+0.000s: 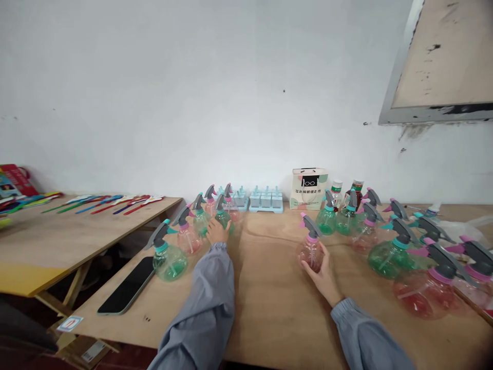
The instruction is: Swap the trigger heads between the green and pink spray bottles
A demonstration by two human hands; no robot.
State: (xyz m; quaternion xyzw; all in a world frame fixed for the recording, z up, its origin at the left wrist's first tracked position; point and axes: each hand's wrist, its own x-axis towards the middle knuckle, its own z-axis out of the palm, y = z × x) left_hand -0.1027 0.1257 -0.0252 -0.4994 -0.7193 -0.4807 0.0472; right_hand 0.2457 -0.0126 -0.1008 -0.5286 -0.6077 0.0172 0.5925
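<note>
My right hand is wrapped round the lower right side of a pink spray bottle with a grey trigger head, upright on or just above the wooden table. My left hand reaches to the left group and has its fingers round a green spray bottle with a grey and teal head. Beside that hand stand another green spray bottle and a pink one. Nearest me in this group is a larger-looking green spray bottle. Liquid or tinted plastic shows low in the bottles.
More pink and green spray bottles crowd the table's right side. At the back are light blue ice-pop moulds, a paper bag and two capped bottles. A phone lies at left. Colourful flat sticks lie on a neighbouring table.
</note>
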